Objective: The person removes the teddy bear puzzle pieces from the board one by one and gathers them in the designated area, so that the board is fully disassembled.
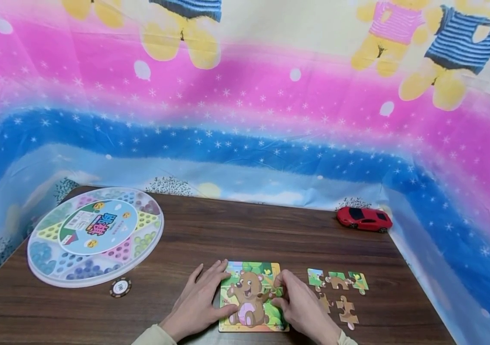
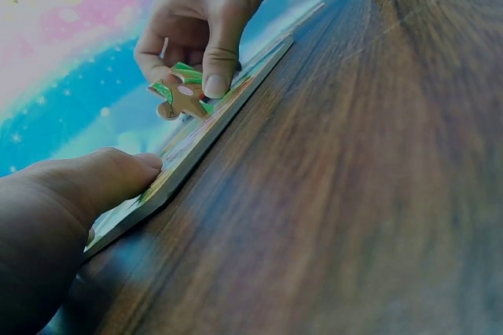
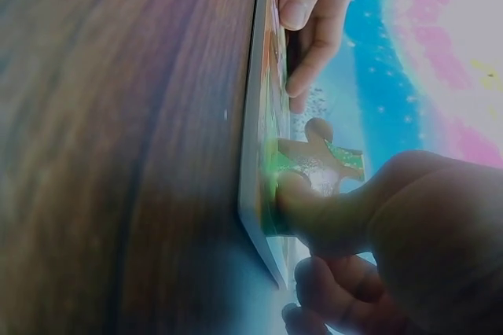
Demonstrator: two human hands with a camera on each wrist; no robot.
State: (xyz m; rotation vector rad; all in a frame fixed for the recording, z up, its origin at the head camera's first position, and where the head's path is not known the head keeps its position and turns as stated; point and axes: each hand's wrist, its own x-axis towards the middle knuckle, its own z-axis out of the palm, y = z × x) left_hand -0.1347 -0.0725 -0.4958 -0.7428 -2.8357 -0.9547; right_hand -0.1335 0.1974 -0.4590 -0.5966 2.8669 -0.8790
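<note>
cream sleeves (image 1: 155, 335) sit lowest in the head view; clock positions here are taken from the centre of the bear puzzle (image 1: 248, 299), which lies flat on the dark wood-grain worktop (image 1: 245, 230) between the two hands. sleeves at 8 and 4 o'clock. left hand (image 1: 201, 299) at 9 o'clock: spread wide, fingers extended by the puzzle's left edge, thumb laid on its face at 8 o'clock. right hand (image 1: 305, 306) at 3 o'clock: narrow, thumb and fingers pinching a brown-and-green piece (image 2: 182, 99), tilted, over the right part of the puzzle; cannot tell whether the piece's lower edge touches down. puzzle face shows a smiling brown bear with a pink belly. loose pieces (image 1: 338, 280) at 3 o'clock, just past the right hand: five visible, three in a far row, two nearer, one of those partly hidden by the hand. red toy car (image 1: 363, 219) at 2 o'clock, near the worktop's far right corner. round game tray (image 1: 98, 226) between 9 and 10 o'clock, star-patterned, with coloured marbles; round chip (image 1: 121, 287) at 9 o'clock, just beside the tray's rim. printed cloth (image 1: 245, 96) hangs at 12 o'clock, banded pink and blue.
</note>
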